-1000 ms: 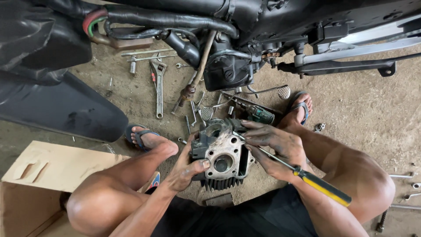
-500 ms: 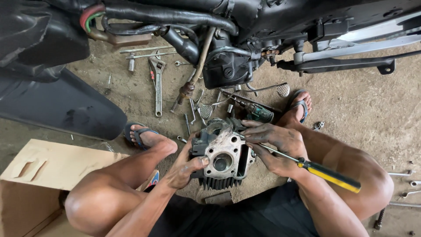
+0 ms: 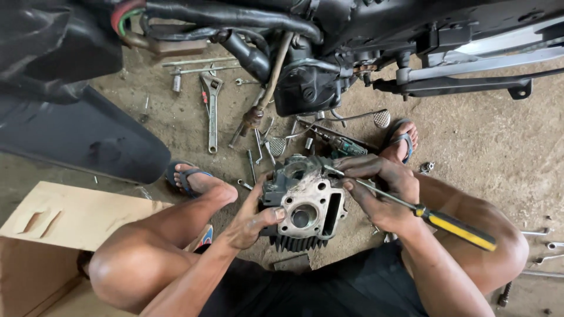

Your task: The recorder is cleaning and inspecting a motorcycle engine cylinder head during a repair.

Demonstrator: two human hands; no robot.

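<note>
A person squats on a dirt floor [image 3: 505,152] beside a motorcycle [image 3: 329,53], both hands on a finned engine cylinder head [image 3: 305,205] that stands on the ground between the knees. The left hand [image 3: 249,220] cups the head's left side, fingers curled around its edge and thumb pressed on the gasket face, so it grips the part. The right hand [image 3: 382,191] is closed around a screwdriver [image 3: 411,208] with a yellow and black handle; the shaft runs under the fingers and its tip rests at the head's upper right edge.

The only container in view is a cardboard box [image 3: 64,235] at the lower left, beside the left knee; its flaps cover the top, so what it holds cannot be told.

Two feet in blue flip-flops show: the left one [image 3: 197,179] near the black bodywork [image 3: 76,135], the right one [image 3: 402,141] just beyond the head. One adjustable wrench [image 3: 210,111] lies on the floor under the motorcycle, with two long thin rods [image 3: 197,64] above it and one small socket [image 3: 176,82] beside them. Several small tools and bits lie scattered between the wrench and the head, too jumbled to count. At the right edge, about three spanners [image 3: 543,246] lie well apart from the hands, and one bolt [image 3: 504,293] lies below them.
</note>
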